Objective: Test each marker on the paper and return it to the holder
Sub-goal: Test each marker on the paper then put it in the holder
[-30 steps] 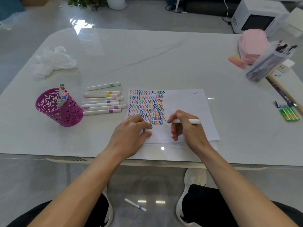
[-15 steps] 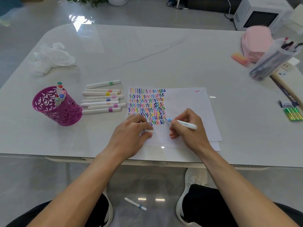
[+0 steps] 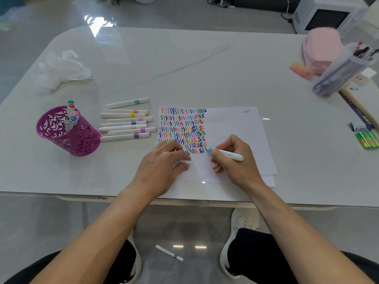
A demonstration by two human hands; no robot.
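Head view: a glossy white marble-look table (image 3: 184, 64) stands on a shiny grey floor, where one capped marker (image 3: 169, 253) lies between the person's shoes. A white microwave (image 3: 322, 17) shows beyond the far right corner.

A purple cut-out holder (image 3: 69, 136) at the left contains several upright markers (image 3: 70, 115). More capped markers (image 3: 127, 124) lie in a row between it and the paper (image 3: 231, 128). A tilted clear tub (image 3: 344, 72) of pens stands far right.

The right hand (image 3: 235, 160) pinches a light-blue marker (image 3: 225, 154), its tip at the end of the bottom squiggle row. The left hand (image 3: 162, 167), fingers curled, holds a white cap (image 3: 184, 161) on the paper. The barrel's print is unreadable.
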